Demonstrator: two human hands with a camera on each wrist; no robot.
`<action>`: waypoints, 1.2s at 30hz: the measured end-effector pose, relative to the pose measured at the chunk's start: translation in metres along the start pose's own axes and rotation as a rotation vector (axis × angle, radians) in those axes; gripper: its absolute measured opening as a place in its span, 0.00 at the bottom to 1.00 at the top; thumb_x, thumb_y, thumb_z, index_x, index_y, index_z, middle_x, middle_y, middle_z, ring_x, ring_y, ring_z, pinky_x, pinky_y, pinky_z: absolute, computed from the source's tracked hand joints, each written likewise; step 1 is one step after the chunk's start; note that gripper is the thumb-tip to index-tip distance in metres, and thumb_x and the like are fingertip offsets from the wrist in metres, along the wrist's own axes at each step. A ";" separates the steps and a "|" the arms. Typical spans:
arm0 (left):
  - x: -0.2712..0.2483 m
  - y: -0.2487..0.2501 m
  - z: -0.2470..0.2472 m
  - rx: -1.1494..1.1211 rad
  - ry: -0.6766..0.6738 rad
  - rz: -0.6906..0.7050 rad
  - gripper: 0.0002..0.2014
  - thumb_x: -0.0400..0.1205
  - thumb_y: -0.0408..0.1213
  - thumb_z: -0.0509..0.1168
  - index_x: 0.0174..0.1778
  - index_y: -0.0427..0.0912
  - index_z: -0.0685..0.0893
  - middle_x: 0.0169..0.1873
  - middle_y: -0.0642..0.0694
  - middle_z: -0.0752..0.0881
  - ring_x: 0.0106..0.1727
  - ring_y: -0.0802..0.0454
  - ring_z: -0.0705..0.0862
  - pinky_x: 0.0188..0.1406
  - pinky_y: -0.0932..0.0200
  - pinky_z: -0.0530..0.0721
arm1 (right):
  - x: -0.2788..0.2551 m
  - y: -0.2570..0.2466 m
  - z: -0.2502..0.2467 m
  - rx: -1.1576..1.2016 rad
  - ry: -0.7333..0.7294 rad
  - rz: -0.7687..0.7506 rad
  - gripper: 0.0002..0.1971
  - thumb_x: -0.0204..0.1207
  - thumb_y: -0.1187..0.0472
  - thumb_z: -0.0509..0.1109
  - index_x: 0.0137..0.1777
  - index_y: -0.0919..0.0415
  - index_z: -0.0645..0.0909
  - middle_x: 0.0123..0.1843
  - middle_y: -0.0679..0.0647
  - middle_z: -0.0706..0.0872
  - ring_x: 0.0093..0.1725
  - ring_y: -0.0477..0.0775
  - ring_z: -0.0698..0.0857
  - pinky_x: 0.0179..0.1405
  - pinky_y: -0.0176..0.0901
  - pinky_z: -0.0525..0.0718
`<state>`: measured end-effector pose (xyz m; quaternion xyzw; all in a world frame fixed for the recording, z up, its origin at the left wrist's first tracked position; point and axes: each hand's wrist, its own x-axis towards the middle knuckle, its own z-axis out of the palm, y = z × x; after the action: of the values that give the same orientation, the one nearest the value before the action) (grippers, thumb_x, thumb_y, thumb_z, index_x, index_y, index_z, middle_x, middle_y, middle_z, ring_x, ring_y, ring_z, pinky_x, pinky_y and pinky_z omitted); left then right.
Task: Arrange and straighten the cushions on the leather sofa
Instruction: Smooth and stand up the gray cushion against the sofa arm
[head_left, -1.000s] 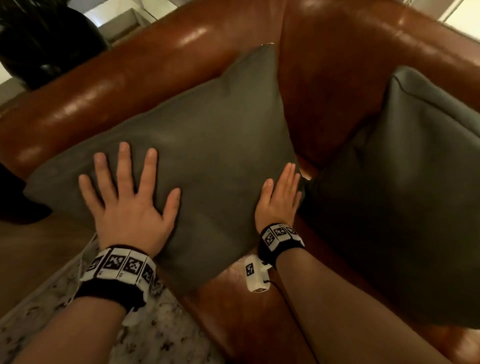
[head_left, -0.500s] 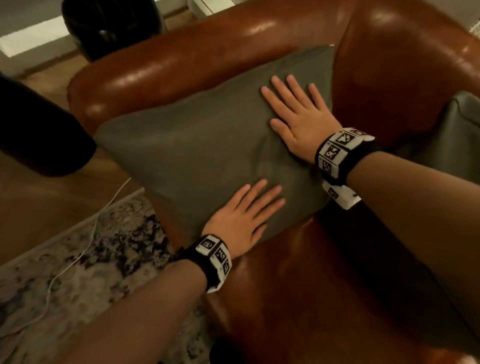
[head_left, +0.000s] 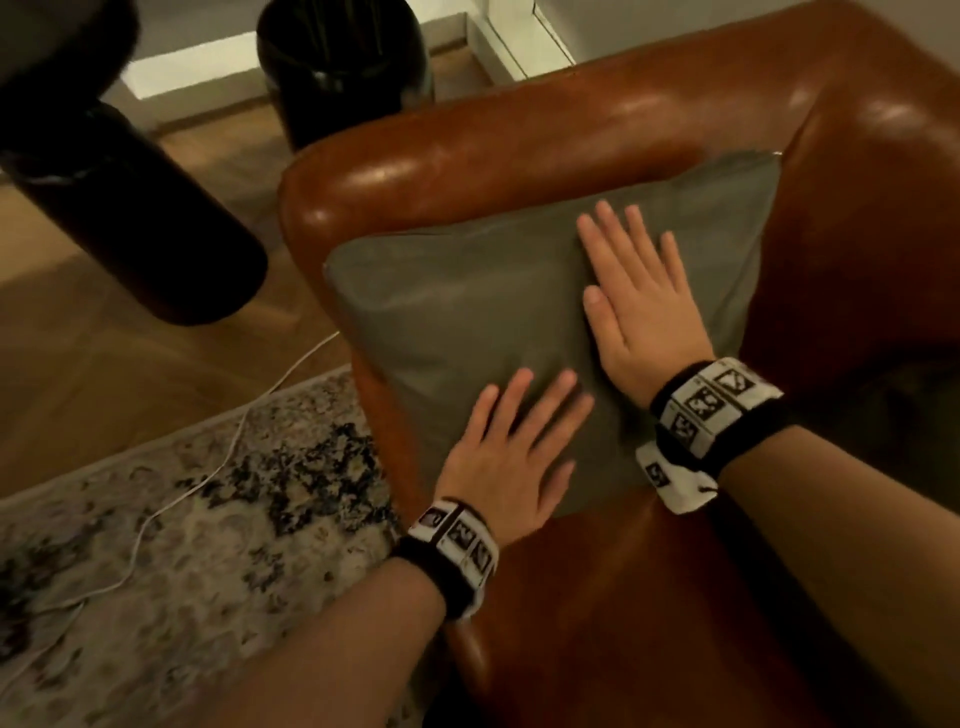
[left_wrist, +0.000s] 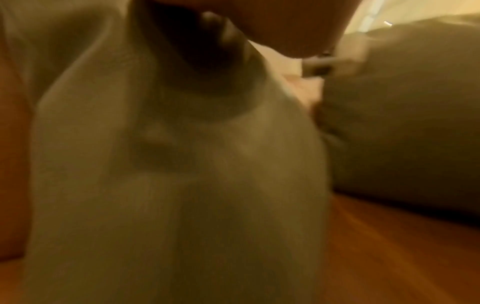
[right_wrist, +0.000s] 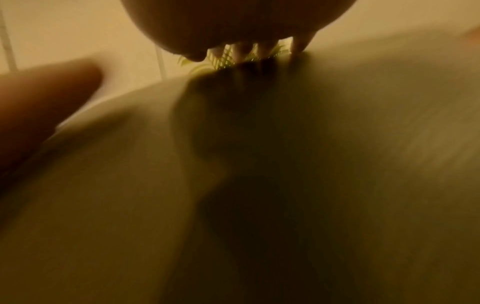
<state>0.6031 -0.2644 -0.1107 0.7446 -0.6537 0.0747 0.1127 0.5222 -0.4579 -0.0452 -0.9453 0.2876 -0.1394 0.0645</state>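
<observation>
Your left hand (head_left: 506, 462) lies flat, fingers straight and spread, on the near lower part of the grey cushion (head_left: 467, 312), and your right hand (head_left: 644, 306) presses flat on its right half. The cushion leans in the corner of the brown leather sofa (head_left: 519, 135) against the armrest (both wrist views are blurred).

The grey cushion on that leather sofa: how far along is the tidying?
Done, it seems: the grey cushion already leans squarely against the sofa's arm. In hand: the left hand and right hand both lie flat on it, fingers straight, smoothing rather than gripping. Left: a second grey cushion shows only in the left wrist view; whether it is straight I cannot tell.
</observation>
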 end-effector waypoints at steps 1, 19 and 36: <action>0.015 -0.007 -0.004 -0.009 0.029 -0.091 0.32 0.85 0.55 0.52 0.86 0.56 0.52 0.85 0.54 0.49 0.85 0.41 0.50 0.83 0.44 0.41 | 0.001 -0.002 0.007 -0.019 -0.007 -0.011 0.28 0.87 0.49 0.46 0.87 0.49 0.48 0.88 0.47 0.48 0.87 0.52 0.44 0.85 0.58 0.42; 0.057 -0.045 -0.030 -0.071 0.039 -0.342 0.31 0.87 0.56 0.46 0.86 0.56 0.48 0.86 0.49 0.43 0.86 0.42 0.38 0.84 0.40 0.39 | 0.002 -0.020 0.020 -0.165 -0.056 -0.094 0.30 0.86 0.45 0.47 0.87 0.49 0.50 0.88 0.49 0.52 0.87 0.53 0.48 0.84 0.61 0.48; 0.107 -0.075 -0.063 0.084 -0.212 -0.301 0.30 0.85 0.58 0.42 0.85 0.55 0.55 0.85 0.47 0.58 0.86 0.40 0.54 0.83 0.35 0.49 | 0.023 0.001 0.004 -0.099 -0.133 -0.071 0.29 0.86 0.44 0.48 0.87 0.49 0.53 0.88 0.49 0.54 0.87 0.52 0.49 0.85 0.58 0.49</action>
<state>0.6943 -0.3411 -0.0278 0.8416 -0.5396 0.0054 0.0217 0.5411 -0.4715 -0.0440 -0.9641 0.2557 -0.0639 0.0315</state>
